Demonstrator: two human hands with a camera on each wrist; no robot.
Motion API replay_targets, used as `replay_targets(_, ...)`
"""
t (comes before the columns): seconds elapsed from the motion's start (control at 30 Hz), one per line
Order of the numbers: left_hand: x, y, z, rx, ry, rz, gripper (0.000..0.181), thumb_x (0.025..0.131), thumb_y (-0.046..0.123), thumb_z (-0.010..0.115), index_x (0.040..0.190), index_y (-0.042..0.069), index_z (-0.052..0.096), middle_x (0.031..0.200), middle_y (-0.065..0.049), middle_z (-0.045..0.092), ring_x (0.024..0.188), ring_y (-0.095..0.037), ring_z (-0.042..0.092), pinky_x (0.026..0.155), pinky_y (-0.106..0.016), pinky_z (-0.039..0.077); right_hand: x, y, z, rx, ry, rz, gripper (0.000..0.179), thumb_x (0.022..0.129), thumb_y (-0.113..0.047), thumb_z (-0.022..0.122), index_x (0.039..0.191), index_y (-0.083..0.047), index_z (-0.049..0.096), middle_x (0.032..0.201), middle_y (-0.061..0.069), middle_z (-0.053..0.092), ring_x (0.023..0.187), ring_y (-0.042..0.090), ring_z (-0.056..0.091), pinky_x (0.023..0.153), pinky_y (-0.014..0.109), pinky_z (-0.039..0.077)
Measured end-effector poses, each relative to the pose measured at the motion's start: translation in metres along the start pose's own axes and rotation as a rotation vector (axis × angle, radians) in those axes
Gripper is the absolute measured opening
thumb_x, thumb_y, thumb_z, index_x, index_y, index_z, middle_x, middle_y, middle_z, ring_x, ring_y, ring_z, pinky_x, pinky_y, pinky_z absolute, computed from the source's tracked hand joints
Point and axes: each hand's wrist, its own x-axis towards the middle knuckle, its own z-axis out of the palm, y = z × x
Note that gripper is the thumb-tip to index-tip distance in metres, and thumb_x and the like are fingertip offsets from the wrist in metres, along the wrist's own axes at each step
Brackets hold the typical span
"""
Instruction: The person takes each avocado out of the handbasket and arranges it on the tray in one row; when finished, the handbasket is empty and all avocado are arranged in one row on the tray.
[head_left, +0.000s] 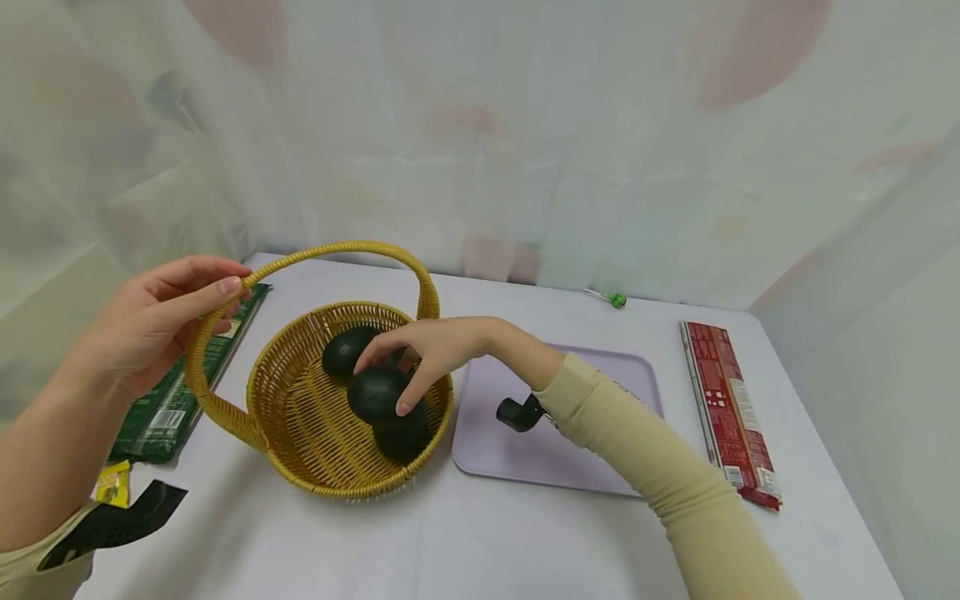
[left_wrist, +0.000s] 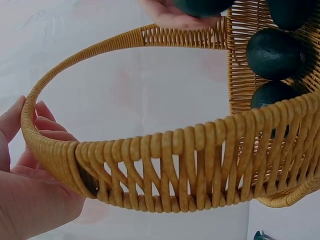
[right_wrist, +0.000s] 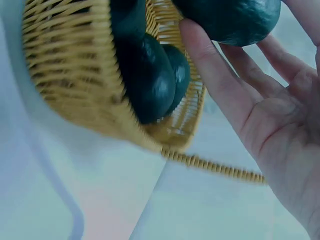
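A yellow wicker basket (head_left: 273, 417) with a tall handle stands on the table. My left hand (head_left: 161, 321) grips the handle (left_wrist: 55, 75) between thumb and fingers at its left side. Over the right part of the basket, my right hand (head_left: 442, 350) holds a dark green avocado (head_left: 375, 396) by its sides; in the right wrist view the held avocado (right_wrist: 235, 22) is above the basket's rim. Other avocados lie inside: one at the back (head_left: 347, 354), another by the right wall (head_left: 403, 437). The left wrist view shows several avocados (left_wrist: 275, 52) against the wicker.
A lilac tray (head_left: 480, 450) lies right of the basket, partly behind my right forearm. Farther right is a red packet (head_left: 727, 404). A green packet (head_left: 161, 425) and a small yellow packet (head_left: 112, 483) lie at left. A green lollipop (head_left: 617, 300) is near the back edge.
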Motion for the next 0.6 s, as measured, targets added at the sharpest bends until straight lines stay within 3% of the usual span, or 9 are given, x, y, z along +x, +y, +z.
replay_targets(0.2, 0.001, -0.001, 0.0, -0.016, 0.0, -0.003, 0.027, 0.1, -0.003, 0.048, 0.114, 0.005, 0.07, 0.096, -0.004, 0.065, 0.075, -0.015, 0.06, 0.065, -0.022, 0.053, -0.031, 0.008, -0.002, 0.032, 0.08, 0.037, 0.065, 0.08, -0.028, 0.082, 0.137, -0.021, 0.051, 0.133, -0.011, 0.05, 0.116, 0.014, 0.051, 0.096, 0.036, 0.045)
replay_targets(0.4, 0.001, -0.001, -0.002, -0.044, 0.005, 0.003, 0.027, 0.099, -0.004, 0.048, 0.113, 0.004, 0.07, 0.094, -0.004, 0.065, 0.076, -0.014, 0.061, 0.065, -0.023, 0.054, -0.059, 0.021, -0.004, 0.089, 0.152, 0.047, 0.065, 0.081, -0.024, 0.081, 0.138, -0.02, 0.05, 0.135, -0.009, 0.05, 0.119, 0.014, 0.052, 0.099, 0.03, 0.043)
replay_targets(0.6, 0.0, -0.002, -0.004, -0.063, 0.002, 0.013, 0.024, 0.098, -0.003, 0.051, 0.112, 0.002, 0.07, 0.091, -0.005, 0.064, 0.075, -0.014, 0.061, 0.065, -0.024, 0.054, -0.082, 0.039, -0.002, 0.148, 0.225, 0.045, 0.062, 0.082, -0.018, 0.079, 0.138, -0.018, 0.051, 0.133, -0.002, 0.053, 0.123, 0.014, 0.047, 0.103, 0.034, 0.04)
